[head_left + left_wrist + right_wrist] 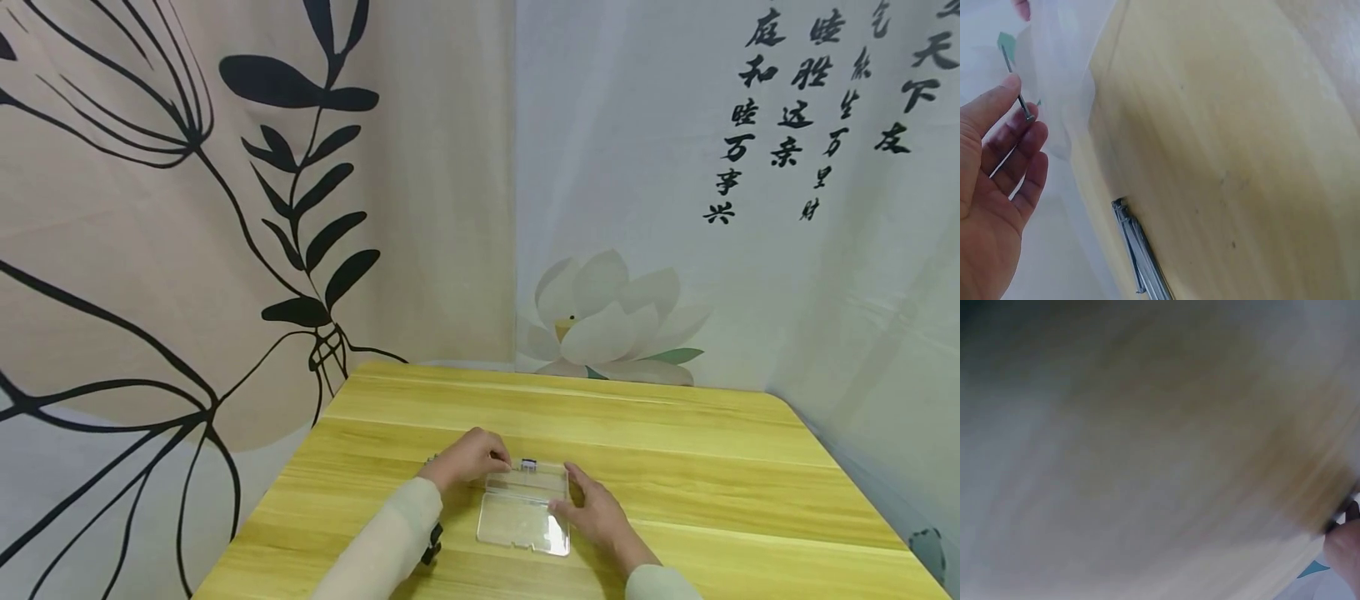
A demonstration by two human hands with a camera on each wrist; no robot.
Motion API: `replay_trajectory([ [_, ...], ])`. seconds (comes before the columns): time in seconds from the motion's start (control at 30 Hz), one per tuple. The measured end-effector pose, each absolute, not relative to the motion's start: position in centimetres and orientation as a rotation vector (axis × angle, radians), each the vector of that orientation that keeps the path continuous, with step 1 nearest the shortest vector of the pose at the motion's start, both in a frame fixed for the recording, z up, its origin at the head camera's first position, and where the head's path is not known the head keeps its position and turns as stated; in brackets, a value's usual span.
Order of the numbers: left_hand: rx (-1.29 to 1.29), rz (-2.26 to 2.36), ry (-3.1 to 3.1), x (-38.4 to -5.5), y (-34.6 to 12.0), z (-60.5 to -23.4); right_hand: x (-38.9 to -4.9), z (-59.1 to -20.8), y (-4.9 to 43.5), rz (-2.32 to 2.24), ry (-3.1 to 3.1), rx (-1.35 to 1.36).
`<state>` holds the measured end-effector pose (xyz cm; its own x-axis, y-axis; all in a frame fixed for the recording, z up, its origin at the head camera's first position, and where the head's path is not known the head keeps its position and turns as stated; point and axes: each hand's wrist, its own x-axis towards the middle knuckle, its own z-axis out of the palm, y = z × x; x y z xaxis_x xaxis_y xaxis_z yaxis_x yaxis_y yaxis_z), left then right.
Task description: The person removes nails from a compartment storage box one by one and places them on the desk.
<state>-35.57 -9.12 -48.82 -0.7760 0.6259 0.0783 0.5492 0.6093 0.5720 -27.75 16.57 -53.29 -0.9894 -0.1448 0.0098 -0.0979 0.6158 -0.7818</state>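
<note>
A clear plastic box (525, 521) lies on the table with its hinged lid opened out flat. My left hand (468, 458) is over the box's back left corner; in the left wrist view it pinches a thin metal nail (1017, 87) between thumb and fingertips. A bundle of similar nails (1141, 256) lies on the wood below that hand. At the box's right side, my right hand (600, 512) holds the edge, its thumb near the hinge line and its fingers at the back corner. Blur hides most of the right wrist view, where only fingertips (1342, 547) show.
The wooden table (712, 467) reaches back to a printed curtain (450, 208). A small dark item (528, 464) is at the box's back edge. Black objects (431, 546) lie beside the left sleeve, partly covered by it.
</note>
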Motion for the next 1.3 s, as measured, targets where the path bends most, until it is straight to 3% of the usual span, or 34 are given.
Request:
replay_trajectory([
  [0.67,0.981,0.859,2.803,-36.5,-12.7,-48.0,-28.0,-53.4,17.1,-1.337,2.756,-0.276],
  [1.3,0.793,1.025,2.756,-36.7,-17.6,-48.2,-27.9,-53.0,17.3,-1.344,2.728,-0.276],
])
